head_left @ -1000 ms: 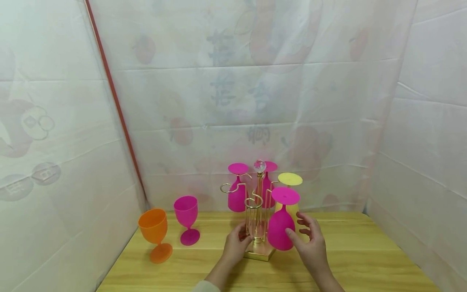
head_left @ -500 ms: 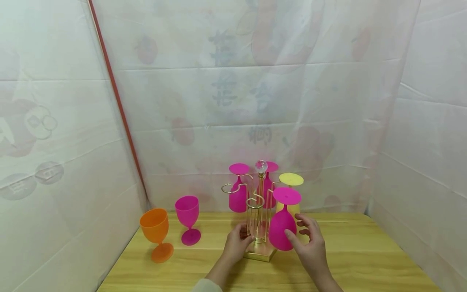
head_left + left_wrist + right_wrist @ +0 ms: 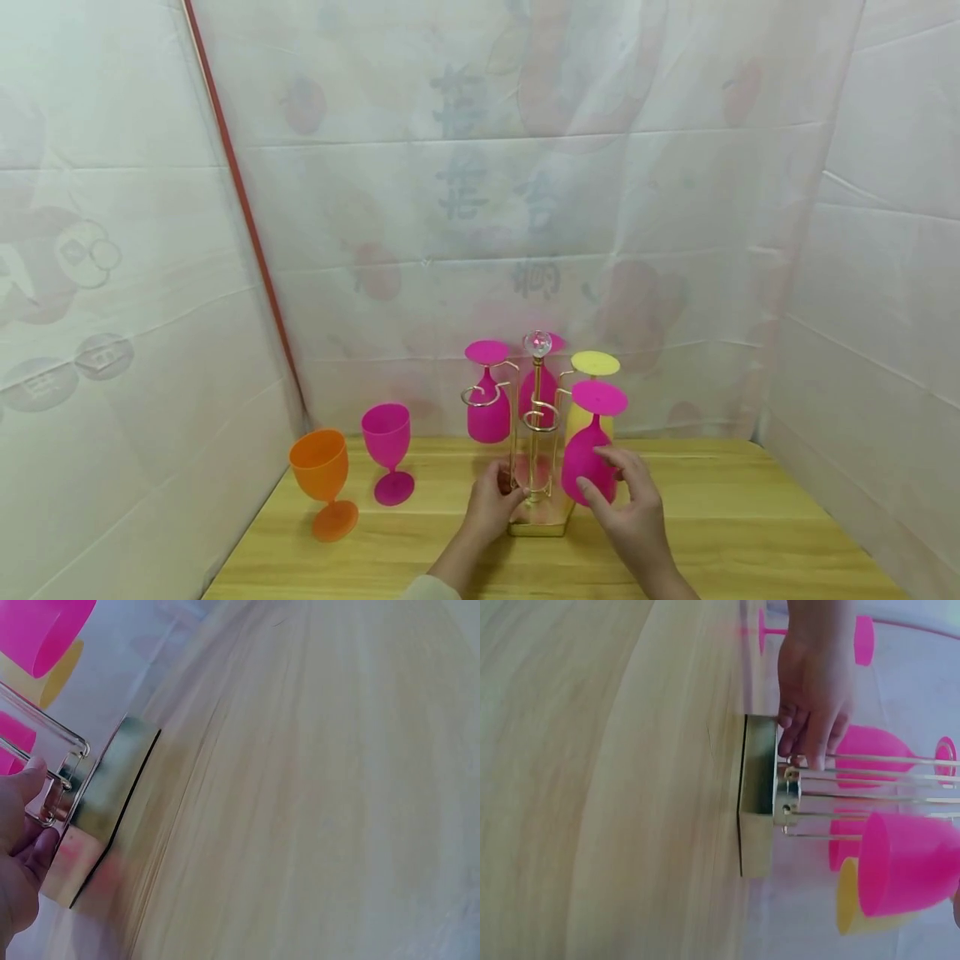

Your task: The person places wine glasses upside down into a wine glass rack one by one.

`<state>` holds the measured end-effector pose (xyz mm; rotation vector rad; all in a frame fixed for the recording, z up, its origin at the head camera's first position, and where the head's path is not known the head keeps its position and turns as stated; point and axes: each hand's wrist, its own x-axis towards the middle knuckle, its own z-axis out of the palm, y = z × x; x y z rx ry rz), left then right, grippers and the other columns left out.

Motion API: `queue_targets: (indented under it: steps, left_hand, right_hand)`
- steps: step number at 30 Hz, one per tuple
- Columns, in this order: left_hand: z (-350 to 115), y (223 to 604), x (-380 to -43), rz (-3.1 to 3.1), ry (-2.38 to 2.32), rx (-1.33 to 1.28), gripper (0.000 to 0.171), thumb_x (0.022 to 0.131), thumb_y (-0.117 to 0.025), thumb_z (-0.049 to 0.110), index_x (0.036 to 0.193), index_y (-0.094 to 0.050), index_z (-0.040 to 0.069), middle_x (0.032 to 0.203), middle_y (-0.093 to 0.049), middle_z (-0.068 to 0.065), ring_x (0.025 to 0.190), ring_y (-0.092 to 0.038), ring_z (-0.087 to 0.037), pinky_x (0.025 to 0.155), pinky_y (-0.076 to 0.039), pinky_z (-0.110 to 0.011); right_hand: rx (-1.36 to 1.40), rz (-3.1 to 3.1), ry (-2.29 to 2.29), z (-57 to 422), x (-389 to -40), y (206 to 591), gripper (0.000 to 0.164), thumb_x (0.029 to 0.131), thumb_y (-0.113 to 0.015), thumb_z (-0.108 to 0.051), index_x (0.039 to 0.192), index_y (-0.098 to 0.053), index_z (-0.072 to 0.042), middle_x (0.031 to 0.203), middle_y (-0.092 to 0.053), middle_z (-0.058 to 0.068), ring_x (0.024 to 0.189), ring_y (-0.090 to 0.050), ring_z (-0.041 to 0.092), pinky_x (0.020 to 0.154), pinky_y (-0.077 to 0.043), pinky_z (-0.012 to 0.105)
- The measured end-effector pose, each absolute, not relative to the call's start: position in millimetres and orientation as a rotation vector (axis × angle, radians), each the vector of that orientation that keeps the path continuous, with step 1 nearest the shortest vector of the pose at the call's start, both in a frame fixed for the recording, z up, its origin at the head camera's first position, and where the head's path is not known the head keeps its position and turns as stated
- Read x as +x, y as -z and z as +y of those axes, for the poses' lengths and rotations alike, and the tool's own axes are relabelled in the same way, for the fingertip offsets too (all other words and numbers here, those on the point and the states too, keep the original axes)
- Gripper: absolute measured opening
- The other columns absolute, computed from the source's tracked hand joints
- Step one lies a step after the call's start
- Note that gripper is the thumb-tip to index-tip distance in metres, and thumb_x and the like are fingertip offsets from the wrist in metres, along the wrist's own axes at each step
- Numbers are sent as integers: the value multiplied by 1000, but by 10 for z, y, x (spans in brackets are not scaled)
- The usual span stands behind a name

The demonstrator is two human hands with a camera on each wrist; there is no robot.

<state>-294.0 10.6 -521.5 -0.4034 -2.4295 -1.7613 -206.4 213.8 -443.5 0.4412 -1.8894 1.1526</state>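
Observation:
A gold wire goblet rack (image 3: 537, 517) with a crystal knob stands on the table. My left hand (image 3: 489, 507) pinches one of its upright wires low down, just above the square base, also seen in the left wrist view. A pink goblet (image 3: 597, 398) hangs upside down at the rack's front right. My right hand (image 3: 630, 508) is beside its bowl, thumb and forefinger overlapping it, fingers loosely bent. Behind hangs a yellow goblet (image 3: 596, 363). Two more pink goblets hang at the rack's back left (image 3: 487, 421) and back. Two front rings hold nothing.
An orange goblet (image 3: 318, 467) and a pink goblet (image 3: 386, 433) stand upright on the wooden table (image 3: 720, 517) to the left. Pale printed sheets (image 3: 480, 208) enclose the table at the back and both sides.
The rack has turned, its front rings and front pink goblet shifting right and its base edge now facing me. My right forefinger now overlaps the goblet's bowl; my left hand has kept its hold.

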Motion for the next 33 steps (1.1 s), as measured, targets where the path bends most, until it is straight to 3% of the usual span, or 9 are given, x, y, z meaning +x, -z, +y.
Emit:
queue_targets:
  steps: [6,11,16,24,33]
  left_hand:
    - [145,5253,-2930,-2454,1713,-365,35,83,-79,13,105,-56,0,92,-61,-6,80,-53,-9,68,-48,-19]
    - [158,5263,-2919,-2469,1670,-345,35,82,-80,15,102,-54,1,90,-60,-4,79,-55,-8,69,-50,-20]
    - [181,5230,-2903,-2476,1602,-324,35,81,-81,18,99,-56,3,87,-60,0,79,-54,-9,68,-48,-22]
    - [272,5220,-2869,-2504,1574,-273,38,79,-82,24,97,-55,5,85,-58,0,74,-51,-6,63,-44,-21]
    - [353,5173,-2792,-2510,1545,-261,37,79,-83,24,91,-53,6,83,-53,1,69,-48,-6,57,-41,-22]
  right_hand:
    - [591,-1817,-1072,2054,-2087,4446,55,68,-83,7,119,-65,-4,113,-63,9,96,-58,13,77,-49,14]
    - [610,-1889,-1198,1994,-2108,4467,48,77,-78,6,121,-63,-6,108,-63,10,87,-65,15,73,-57,20]
    - [523,-2021,-1328,1920,-2166,4515,40,87,-73,-5,124,-62,-10,113,-65,2,94,-68,17,77,-59,25]
    - [342,-2148,-1476,1815,-2305,4536,45,90,-72,-20,132,-59,-8,122,-67,9,106,-68,28,82,-57,24]
    - [210,-2235,-1566,1774,-2443,4513,53,95,-66,-21,142,-48,-6,135,-59,12,122,-59,30,96,-52,34]
